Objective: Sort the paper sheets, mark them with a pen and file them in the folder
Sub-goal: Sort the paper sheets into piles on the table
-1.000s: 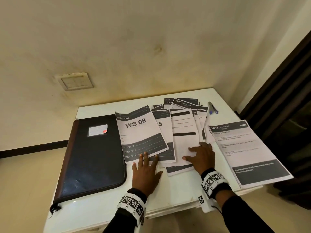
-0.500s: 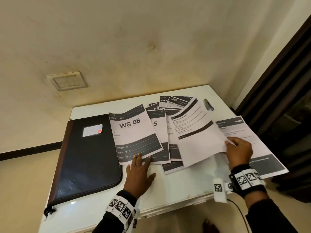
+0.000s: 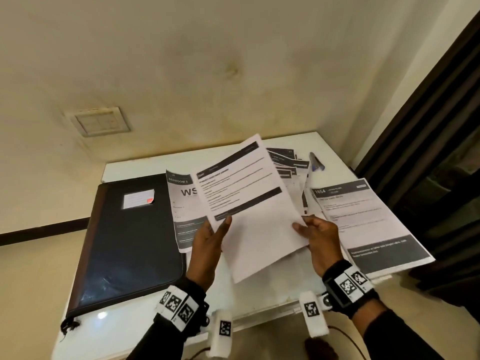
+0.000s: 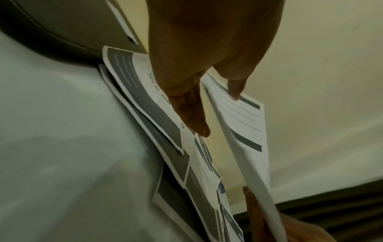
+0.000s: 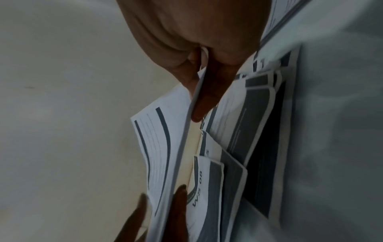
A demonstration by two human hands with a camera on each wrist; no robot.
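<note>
White table [image 3: 145,165]: both hands' fingers pinch one raised sheet [image 3: 249,203] above sheets reading "BEDROOM 3" [image 3: 181,201] and "1854" [image 3: 363,216].

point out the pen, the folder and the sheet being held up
pen [image 3: 317,162], head view, on its barrel
folder [image 3: 130,242], head view, middle of its dark cover
held sheet [image 3: 249,193], head view, on its printed upper half
</note>
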